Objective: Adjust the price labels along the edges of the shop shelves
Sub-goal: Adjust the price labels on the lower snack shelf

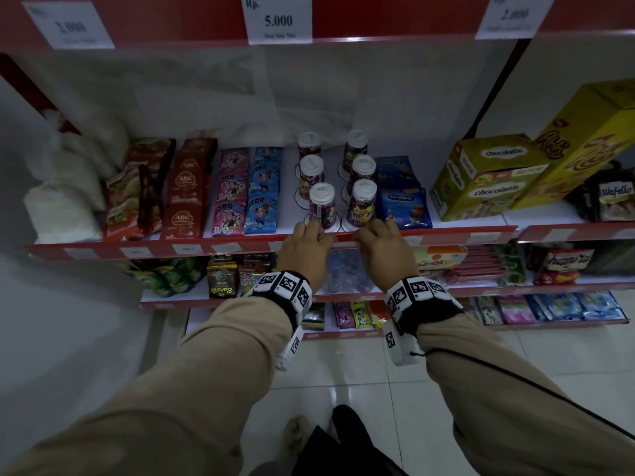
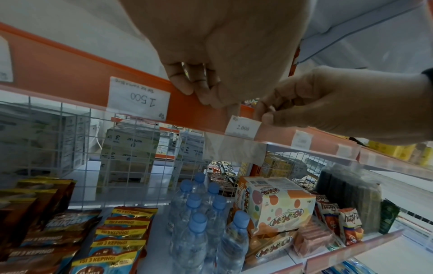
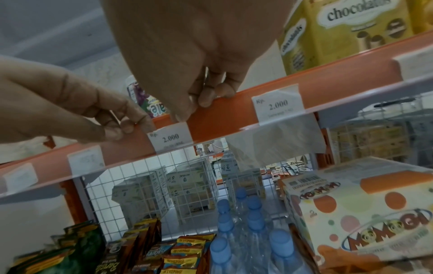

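The 2.000 price label (image 3: 170,137) sits in the red shelf edge (image 1: 446,239), between both hands. The left hand (image 1: 305,247) curls over the rail just beside it; the right hand (image 1: 381,247) pinches its upper corner. Water bottles (image 2: 199,213) stand on the shelf below, above a white tiled floor (image 1: 360,372)

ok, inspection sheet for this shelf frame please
Surface: red shelf edge strip, with a clear cover over the labels.
Job's things: price label reading 2.000, in the strip between both hands.
Clutter: cups above the strip, water bottles below.
Grippers: left hand fingers curl over the strip; right hand pinches the label's top corner.
Cables: black cord along the right sleeve.
Surroundings: tiled floor.
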Motion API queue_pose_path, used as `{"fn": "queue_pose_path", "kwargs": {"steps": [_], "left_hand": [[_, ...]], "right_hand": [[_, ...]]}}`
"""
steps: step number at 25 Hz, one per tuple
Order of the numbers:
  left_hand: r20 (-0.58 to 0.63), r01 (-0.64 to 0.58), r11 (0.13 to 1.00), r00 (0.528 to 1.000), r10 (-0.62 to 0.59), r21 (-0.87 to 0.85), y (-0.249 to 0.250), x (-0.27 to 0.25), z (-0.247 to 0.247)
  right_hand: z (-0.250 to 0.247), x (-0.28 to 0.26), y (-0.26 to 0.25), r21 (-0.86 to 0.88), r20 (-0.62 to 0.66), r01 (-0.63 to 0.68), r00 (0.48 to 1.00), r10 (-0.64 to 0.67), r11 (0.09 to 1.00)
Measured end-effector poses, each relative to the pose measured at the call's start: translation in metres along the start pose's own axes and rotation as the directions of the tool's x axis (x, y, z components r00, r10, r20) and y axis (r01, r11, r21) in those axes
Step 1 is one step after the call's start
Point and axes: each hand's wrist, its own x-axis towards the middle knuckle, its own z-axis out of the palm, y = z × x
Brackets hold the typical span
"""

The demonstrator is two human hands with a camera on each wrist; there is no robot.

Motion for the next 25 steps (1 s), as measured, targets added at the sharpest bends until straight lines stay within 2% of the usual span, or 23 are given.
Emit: {"fn": "queue_pose_path", "kwargs": {"steps": [6, 12, 16, 21, 25], "left_hand": [[-0.010, 0.049, 0.998, 0.999, -0.049, -0.027, 0.005, -0.004, 0.001], [-0.059, 0.063, 0.981, 0.995, -0.075, -0.181, 0.001, -0.011, -0.001], [-0.055, 0.063, 0.989, 0.996, -0.071, -0.133, -0.006, -0.016, -0.004], [-0.084, -0.004, 0.999, 0.996, 0.000, -0.045, -0.044, -0.028, -0.009], [-0.108, 0.033, 0.999, 0.994, -0.036, -0.022, -0.075, -0.045, -0.010]], "right_hand": [[-0.002, 0.001, 0.003, -0.041, 0.055, 0.027, 0.998, -0.025, 0.999], [-0.007, -0.002, 0.005, 0.036, 0.090, 0.011, 0.996, -0.014, 0.999], [-0.009, 0.003, -0.006, 0.039, 0.106, 0.030, 0.994, -0.034, 0.999], [0.000, 0.012, -0.036, 0.015, 0.151, 0.063, 0.986, -0.064, 0.998], [0.007, 0.014, -0.062, 0.005, 0.152, 0.081, 0.985, -0.081, 0.997]]}}
